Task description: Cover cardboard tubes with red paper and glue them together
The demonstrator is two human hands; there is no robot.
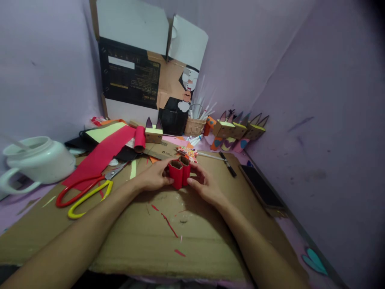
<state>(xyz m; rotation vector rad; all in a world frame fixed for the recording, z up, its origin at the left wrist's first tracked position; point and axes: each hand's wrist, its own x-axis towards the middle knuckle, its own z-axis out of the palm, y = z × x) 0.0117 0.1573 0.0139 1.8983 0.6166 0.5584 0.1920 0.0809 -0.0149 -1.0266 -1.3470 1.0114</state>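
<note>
Two short red paper-covered cardboard tubes stand upright side by side on the cardboard sheet, their open tops showing brown insides. My left hand is closed around the left one, thumb at its front. From the other side my right hand grips the right-hand tube, with its fingers partly hidden behind. Just behind the tubes lies a piece of colourful patterned paper. Scissors with one red and one yellow handle rest open near my left forearm.
A white pot stands at far left, beside red paper. A black marker and phone lie right. Behind are a red roll, animal-eared boxes, a basket and an upright opened carton.
</note>
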